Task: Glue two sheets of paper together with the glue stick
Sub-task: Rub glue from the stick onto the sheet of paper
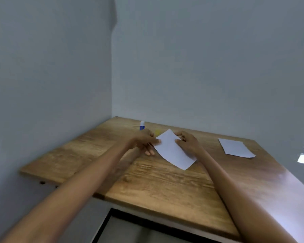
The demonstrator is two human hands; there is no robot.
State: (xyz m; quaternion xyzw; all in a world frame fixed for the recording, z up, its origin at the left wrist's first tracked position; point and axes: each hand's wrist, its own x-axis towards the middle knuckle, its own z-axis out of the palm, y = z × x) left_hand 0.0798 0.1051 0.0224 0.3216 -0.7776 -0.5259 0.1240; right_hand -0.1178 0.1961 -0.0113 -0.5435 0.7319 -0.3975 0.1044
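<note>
— Where is the sheet relative to the fingers?
— The nearer sheet of paper lies tilted over the wooden table, between both hands. The left hand pinches its left edge with curled fingers; the right hand grips its right edge, thumb on top. The second sheet lies flat, well apart to the right.
— And the glue stick?
— The glue stick stands upright just behind the left hand, blue body, white cap; its base is hidden by the knuckles.
— Any label readable?
— No, too blurred. A small yellow thing between the hands is also unclear.
</note>
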